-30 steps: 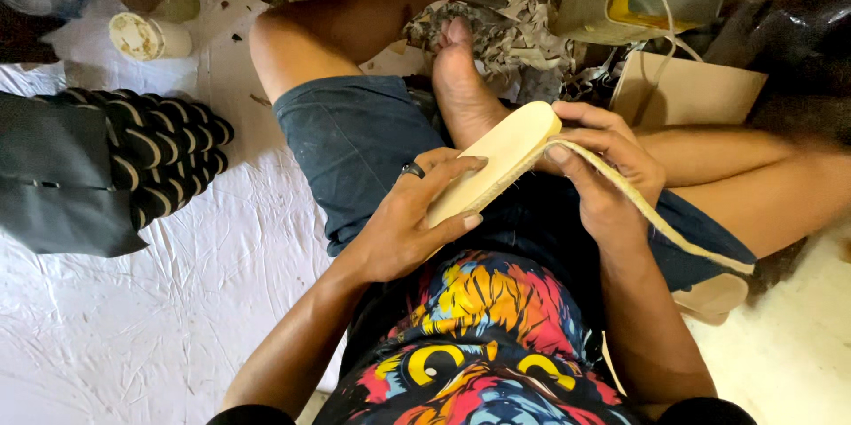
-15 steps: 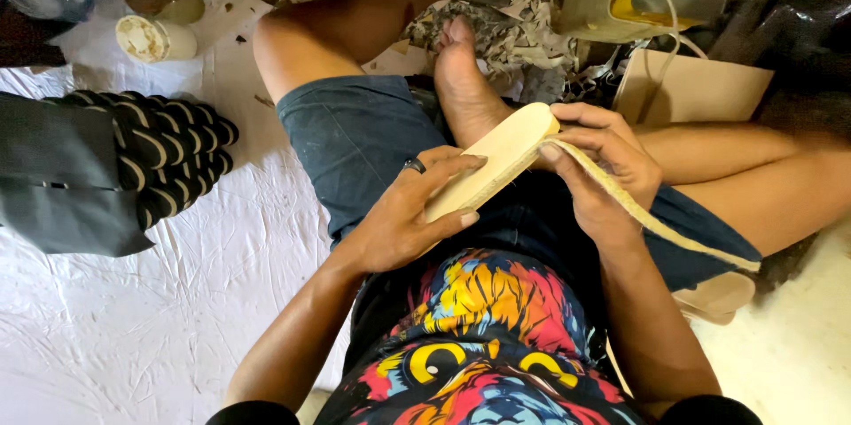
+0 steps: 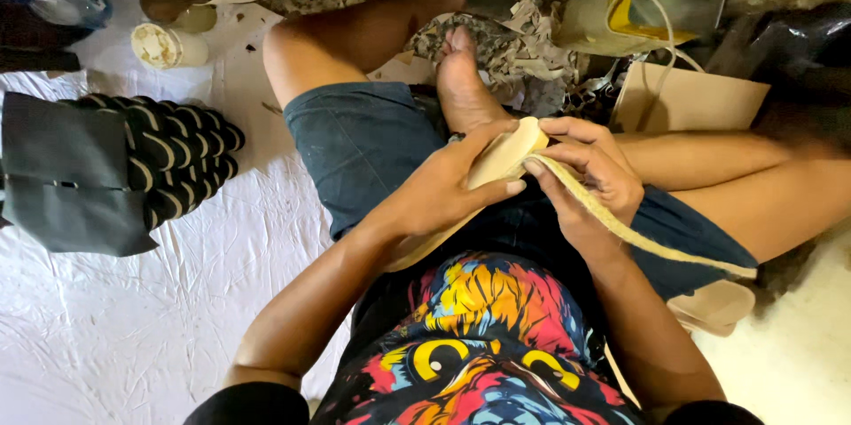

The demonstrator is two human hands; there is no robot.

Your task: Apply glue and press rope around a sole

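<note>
I sit cross-legged on the floor with a pale cream shoe sole (image 3: 507, 159) held edge-up over my lap. My left hand (image 3: 448, 186) wraps around the sole's side, thumb along its rim. My right hand (image 3: 592, 172) pinches the sole's far tip together with a braided tan jute cord (image 3: 656, 248). From my fingers the cord trails down to the right across my thigh. The lower half of the sole is hidden behind my left hand and wrist.
A stack of black soles (image 3: 173, 163) with a dark flat piece (image 3: 71, 177) lies at the left on a white crumpled sheet (image 3: 133, 336). A small glue tub (image 3: 164, 46), a brown paper bag (image 3: 687, 101), a yellow-trimmed box (image 3: 638, 4) and paper scraps (image 3: 523, 31) lie beyond my knees.
The sole has turned more edge-on and my left hand has slid further up over it. My right hand stays at the tip with the cord.
</note>
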